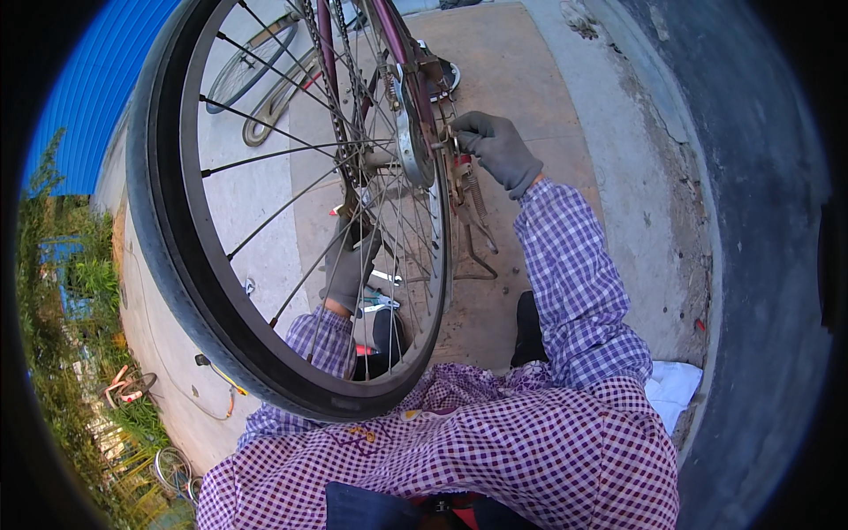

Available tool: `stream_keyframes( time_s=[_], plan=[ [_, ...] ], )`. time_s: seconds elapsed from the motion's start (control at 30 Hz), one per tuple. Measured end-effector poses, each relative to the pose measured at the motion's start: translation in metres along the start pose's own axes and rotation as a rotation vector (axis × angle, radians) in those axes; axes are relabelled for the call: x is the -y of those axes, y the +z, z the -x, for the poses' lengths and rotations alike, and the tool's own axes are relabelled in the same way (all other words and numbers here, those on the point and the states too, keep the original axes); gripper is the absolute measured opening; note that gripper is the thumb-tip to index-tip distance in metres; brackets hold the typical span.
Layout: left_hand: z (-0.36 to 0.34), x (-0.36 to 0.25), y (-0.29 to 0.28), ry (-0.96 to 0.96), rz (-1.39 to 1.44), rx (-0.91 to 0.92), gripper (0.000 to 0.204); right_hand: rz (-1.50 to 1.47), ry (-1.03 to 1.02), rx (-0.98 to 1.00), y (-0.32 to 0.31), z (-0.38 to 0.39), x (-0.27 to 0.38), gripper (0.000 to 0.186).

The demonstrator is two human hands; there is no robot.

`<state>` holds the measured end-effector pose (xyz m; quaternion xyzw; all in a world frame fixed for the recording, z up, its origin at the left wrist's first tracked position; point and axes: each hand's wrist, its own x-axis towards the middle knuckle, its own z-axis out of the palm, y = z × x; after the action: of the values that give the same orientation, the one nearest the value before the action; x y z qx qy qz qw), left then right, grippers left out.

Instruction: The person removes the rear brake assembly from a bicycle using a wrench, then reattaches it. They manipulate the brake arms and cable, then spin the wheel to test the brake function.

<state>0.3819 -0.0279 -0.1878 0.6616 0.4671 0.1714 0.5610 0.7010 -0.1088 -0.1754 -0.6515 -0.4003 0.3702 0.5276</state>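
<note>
A bicycle wheel (190, 291) with a black tyre and thin spokes stands upright in front of me, mounted in a purple bicycle frame (393, 31). My right hand (496, 152), in a grey glove, is closed with its fingertips beside the axle end on the wheel's right side. What it pinches there is too small to make out. Behind the spokes, my gloved left hand (349, 265) reaches up to the hub area, below the chain (320, 53). Its fingers look curled, but spokes and frame partly hide them. A round metal brake housing (412, 132) sits by the hub.
A kickstand with a spring (475, 196) hangs right of the wheel. Pliers (380, 303) lie on the ground near my feet. Further left are a loose wheel rim (252, 66), a tyre (258, 131) and a yellow-handled tool (221, 374). A white cloth (674, 393) lies at right, beside a dark wall (760, 265).
</note>
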Motion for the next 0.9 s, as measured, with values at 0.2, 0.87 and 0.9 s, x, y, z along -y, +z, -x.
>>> stream_keyframes(
  time_s=[0.2,0.87,0.9],
  plan=[
    [-0.025,0.004,0.005,-0.185,-0.044,0.045,0.036,-0.007,0.01,-0.003,-0.004,-0.002,0.001,0.023],
    [-0.055,0.058,-0.032,-0.139,-0.181,0.075,0.031,-0.007,0.081,0.025,0.046,-0.004,-0.039,0.025],
    [-0.055,0.058,-0.034,-0.135,-0.169,0.087,0.03,-0.008,0.101,0.023,0.049,-0.004,-0.041,0.025]
  ],
)
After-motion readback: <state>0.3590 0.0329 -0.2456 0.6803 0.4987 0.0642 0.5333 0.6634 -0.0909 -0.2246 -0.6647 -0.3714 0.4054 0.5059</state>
